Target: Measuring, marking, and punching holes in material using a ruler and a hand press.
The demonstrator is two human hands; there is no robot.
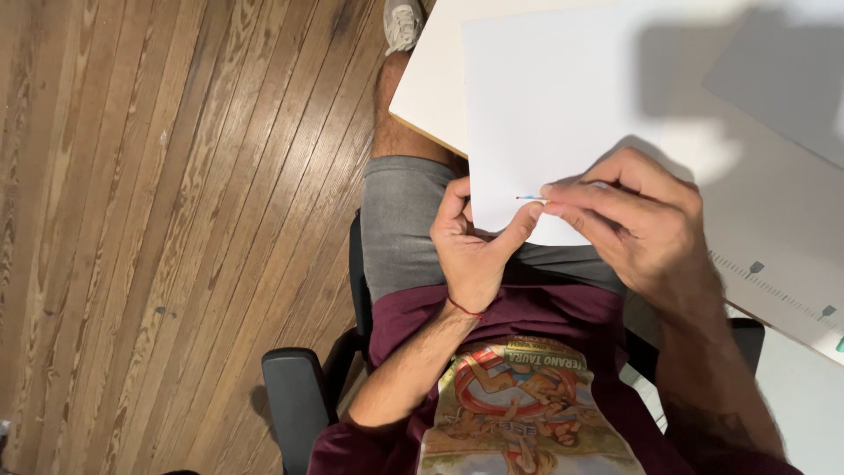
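A large white sheet of paper [563,97] lies on a cream table and hangs over its near edge above my lap. My left hand [470,251] pinches the sheet's lower left edge between thumb and forefinger. My right hand [637,224] is curled around a thin pen or pencil [530,197], whose small red and blue tip rests on the paper just right of my left fingers. Most of the pen is hidden inside the fist.
The cream table [431,84] has a corner close above my left knee. A grey board with a ruler scale [774,290] lies at the right under the paper. Wooden floor [176,220] fills the left. A black chair armrest [294,396] sits at my left side.
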